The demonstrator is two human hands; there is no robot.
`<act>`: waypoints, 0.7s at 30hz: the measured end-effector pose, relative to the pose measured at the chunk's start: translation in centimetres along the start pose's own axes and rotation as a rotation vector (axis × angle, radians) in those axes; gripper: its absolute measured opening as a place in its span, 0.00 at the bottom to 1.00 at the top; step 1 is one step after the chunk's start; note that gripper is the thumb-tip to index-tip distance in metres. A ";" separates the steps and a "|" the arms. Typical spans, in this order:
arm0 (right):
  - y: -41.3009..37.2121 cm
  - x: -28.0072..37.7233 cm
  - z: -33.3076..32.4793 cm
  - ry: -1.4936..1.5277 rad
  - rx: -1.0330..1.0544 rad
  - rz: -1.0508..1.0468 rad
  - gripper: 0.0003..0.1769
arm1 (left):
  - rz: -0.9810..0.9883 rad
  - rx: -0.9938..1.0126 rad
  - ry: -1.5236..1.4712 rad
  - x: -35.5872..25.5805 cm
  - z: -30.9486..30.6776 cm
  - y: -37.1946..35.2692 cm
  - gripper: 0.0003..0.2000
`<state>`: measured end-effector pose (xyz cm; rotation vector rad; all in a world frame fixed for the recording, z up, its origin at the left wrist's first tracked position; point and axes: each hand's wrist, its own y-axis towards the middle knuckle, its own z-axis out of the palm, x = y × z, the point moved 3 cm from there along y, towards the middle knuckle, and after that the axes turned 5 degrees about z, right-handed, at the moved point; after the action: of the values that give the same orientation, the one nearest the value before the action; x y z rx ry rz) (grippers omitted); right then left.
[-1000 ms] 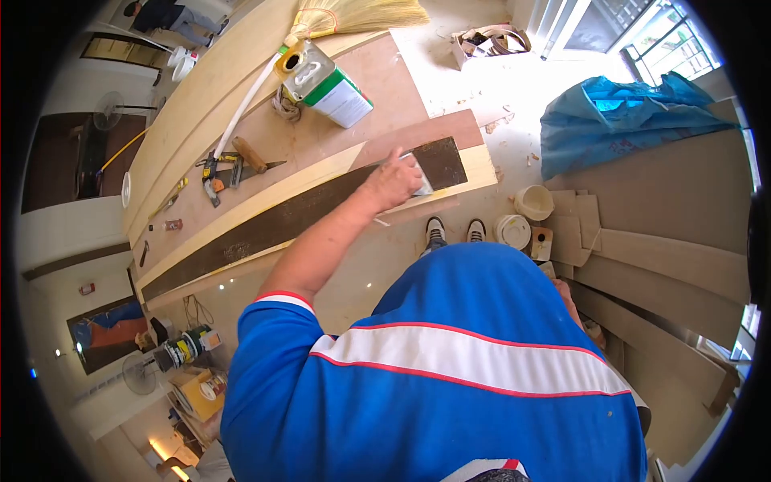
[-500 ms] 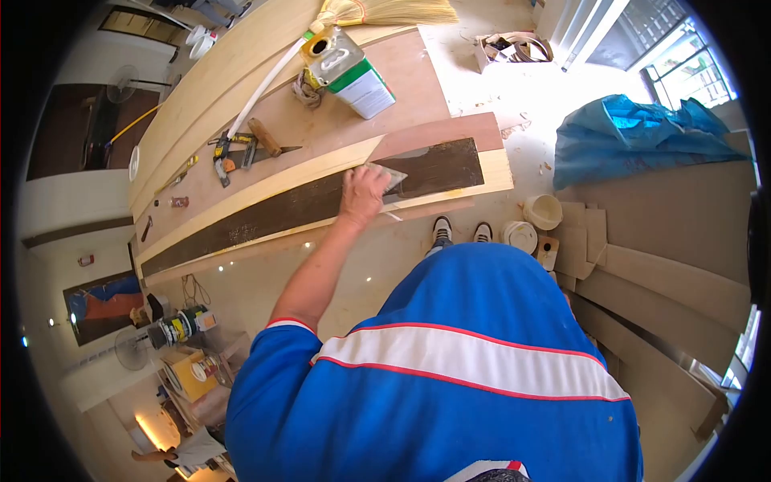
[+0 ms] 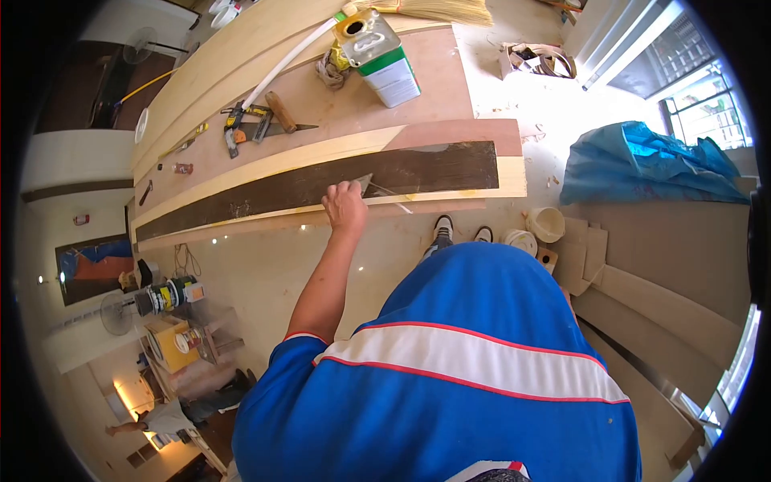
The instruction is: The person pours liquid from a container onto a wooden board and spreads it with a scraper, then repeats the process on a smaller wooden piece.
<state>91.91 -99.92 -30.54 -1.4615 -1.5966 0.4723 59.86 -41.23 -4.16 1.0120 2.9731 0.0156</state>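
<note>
My left hand is closed around a flat, grey scraper, its blade pointing up and to the right. The blade lies against a long dark brown strip, which has wet-looking and pale smeared patches. Under this strip is a pale wooden board, visible along both long sides and at the right end. A thin pale sliver crosses the board's near edge, right of the hand. My right hand is out of sight, behind my blue shirt.
Beyond the board stand an open metal can, a hand saw, a drill-like tool and a straw broom. Buckets and a blue plastic sheet are on the right. Another person is at lower left.
My left hand has drawn the scraper left and towards me, to the strip's near edge. The view has shifted slightly, and more of the other person shows.
</note>
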 end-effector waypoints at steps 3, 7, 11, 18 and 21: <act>0.0 0.9 -0.6 0.038 0.059 0.017 0.34 | -0.168 0.150 0.056 -0.1 0.9 1.1 0.10; 2.1 -0.6 -0.2 -0.031 -0.001 -0.107 0.31 | -0.263 0.303 -0.199 -4.7 0.7 2.8 0.09; 2.0 0.3 -0.5 -0.042 0.006 -0.107 0.27 | -0.138 0.348 -0.311 -12.1 0.0 4.5 0.08; 0.4 3.4 -1.9 0.049 0.089 -0.085 0.22 | -0.036 0.310 -0.565 -17.2 -0.1 8.5 0.12; -0.1 4.3 -2.2 0.069 0.108 -0.085 0.21 | -0.082 0.351 -0.702 -16.2 1.7 8.8 0.15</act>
<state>93.99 -96.61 -27.78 -1.3105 -1.5477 0.4475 78.08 -44.16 -5.77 0.7043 2.3923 -0.7217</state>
